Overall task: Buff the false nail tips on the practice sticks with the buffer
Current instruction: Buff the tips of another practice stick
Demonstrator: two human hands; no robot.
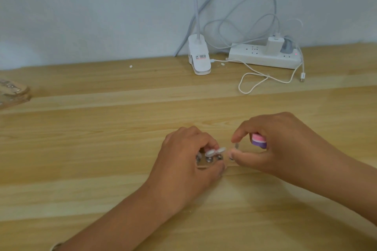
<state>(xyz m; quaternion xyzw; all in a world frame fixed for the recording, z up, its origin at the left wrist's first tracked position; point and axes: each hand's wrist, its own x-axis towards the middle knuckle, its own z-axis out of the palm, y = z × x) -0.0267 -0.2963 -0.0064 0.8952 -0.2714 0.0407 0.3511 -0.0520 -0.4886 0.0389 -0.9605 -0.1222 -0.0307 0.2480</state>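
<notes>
Left hand (183, 161) grips the clear stand (201, 164) of sticks (209, 159) topped with white tips (216, 151) on the table (102, 149), right hand (281, 149) curls round the pink-purple buffer (259, 141) while its thumb and forefinger pinch one stick, likely positioning it; next, buffer must meet a tip.

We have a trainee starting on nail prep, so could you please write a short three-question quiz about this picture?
1. True or false: the pink, white and purple buffer block is held in the right hand.
2. What does the left hand grip? A) the clear holder carrying pale false nail tips; B) the white clip lamp base; C) the white power strip.
3. Fill in: both hands work over a light ____ table.
Key: 1 true; 2 A; 3 wooden.
</notes>
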